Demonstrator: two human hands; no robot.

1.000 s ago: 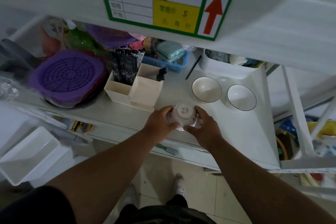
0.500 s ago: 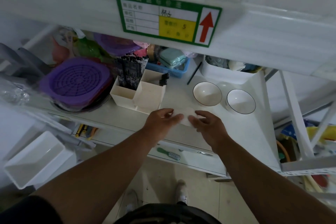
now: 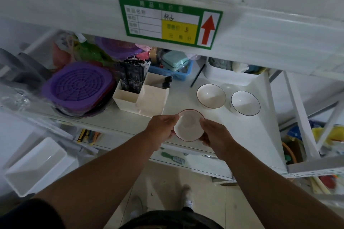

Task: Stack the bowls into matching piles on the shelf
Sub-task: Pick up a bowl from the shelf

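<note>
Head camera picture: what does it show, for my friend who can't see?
Both hands, left hand and right hand, hold a red-rimmed white bowl open side up over a white shelf. Two more white bowls, brown-rimmed and blue-rimmed, sit behind.

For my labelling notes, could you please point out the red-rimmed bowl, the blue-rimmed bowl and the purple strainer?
red-rimmed bowl [image 3: 188,124]: head view, inside bottom.
blue-rimmed bowl [image 3: 245,102]: head view, inner wall.
purple strainer [image 3: 79,84]: head view, grid centre.
</note>
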